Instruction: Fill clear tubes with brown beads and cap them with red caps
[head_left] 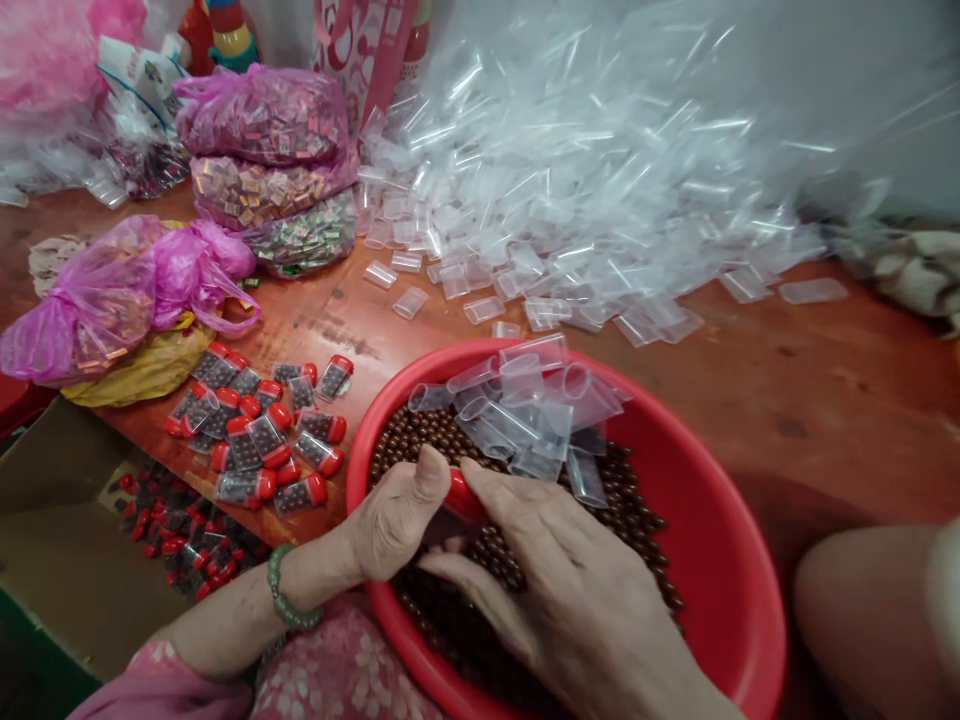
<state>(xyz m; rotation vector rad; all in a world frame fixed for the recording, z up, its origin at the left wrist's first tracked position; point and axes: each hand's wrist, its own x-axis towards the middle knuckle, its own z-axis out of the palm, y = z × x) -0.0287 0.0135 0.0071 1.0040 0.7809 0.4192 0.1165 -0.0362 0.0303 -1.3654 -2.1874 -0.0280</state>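
Over a red basin (720, 520) of small round brown balls (630, 520), my two hands meet around a small clear container with a red cap (463, 497). My left hand (397, 520), with a green bead bracelet at the wrist, grips it, thumb raised beside the cap. The fingers of my right hand (562, 560) press on the cap from the other side, its thumb lower down. Most of the container is hidden by the hands. Clear plastic sleeves (517, 410) lie piled on the balls at the basin's far side.
Filled red-capped containers (259, 440) lie left of the basin. More fill a cardboard box (52, 520) below the table edge. Pink bags (262, 120) of small pieces stand back left. A big heap of clear sleeves (585, 180) covers the back. A knee (870, 610) is at right.
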